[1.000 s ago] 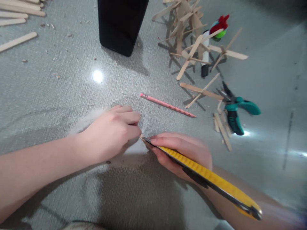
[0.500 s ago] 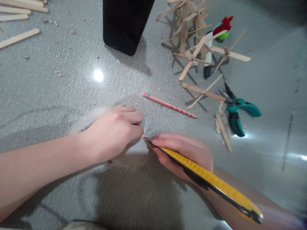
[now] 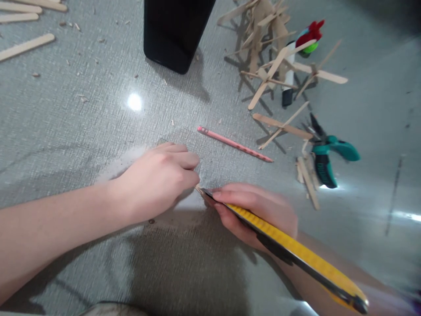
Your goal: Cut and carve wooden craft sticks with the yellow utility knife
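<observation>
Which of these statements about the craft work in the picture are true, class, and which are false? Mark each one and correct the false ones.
1. The right hand holds a yellow utility knife. True.
2. The yellow utility knife's blade end points toward the left hand. True.
3. The pink pencil is gripped in the left hand. False: it lies on the gray tabletop, apart from both hands.
4. The teal-handled pliers have their handles spread apart. True.
5. The white marker has a red end nearest the hands. False: that end is black.
6. All the craft sticks lie to the right of the pink pencil. False: several lie at the picture's upper left.
</observation>
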The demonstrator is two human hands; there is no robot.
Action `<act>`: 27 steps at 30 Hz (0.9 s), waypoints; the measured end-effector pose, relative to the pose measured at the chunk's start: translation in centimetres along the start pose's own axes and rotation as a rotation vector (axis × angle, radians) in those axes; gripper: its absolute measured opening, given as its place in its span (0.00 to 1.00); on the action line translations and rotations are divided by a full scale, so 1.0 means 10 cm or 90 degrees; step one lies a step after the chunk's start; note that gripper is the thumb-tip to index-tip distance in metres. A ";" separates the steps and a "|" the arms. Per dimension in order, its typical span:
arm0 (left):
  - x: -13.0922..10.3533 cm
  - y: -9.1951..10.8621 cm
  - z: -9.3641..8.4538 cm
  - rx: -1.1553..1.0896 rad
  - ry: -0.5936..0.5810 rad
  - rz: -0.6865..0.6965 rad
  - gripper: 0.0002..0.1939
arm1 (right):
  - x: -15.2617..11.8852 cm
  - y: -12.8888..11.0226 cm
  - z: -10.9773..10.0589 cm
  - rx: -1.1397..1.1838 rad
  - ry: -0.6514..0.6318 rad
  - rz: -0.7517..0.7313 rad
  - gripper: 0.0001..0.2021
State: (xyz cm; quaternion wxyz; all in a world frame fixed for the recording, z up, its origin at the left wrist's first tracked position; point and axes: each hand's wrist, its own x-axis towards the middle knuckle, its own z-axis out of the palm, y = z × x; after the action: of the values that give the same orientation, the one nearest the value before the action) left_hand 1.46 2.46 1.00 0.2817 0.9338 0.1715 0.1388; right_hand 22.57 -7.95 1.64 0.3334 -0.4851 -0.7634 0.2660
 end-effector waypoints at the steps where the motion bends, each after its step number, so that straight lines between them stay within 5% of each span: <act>1: 0.00 0.00 0.00 0.000 0.000 0.002 0.16 | 0.00 0.00 0.00 0.000 0.007 0.001 0.15; 27: 0.00 0.05 -0.01 0.050 -0.014 -0.027 0.17 | 0.05 -0.07 -0.02 -0.021 -0.046 0.019 0.10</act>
State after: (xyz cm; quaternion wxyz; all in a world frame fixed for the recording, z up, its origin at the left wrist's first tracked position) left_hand 1.54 2.12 1.35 0.2495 0.9417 0.1935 0.1157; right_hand 22.21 -7.76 2.37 0.2938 -0.4917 -0.7719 0.2758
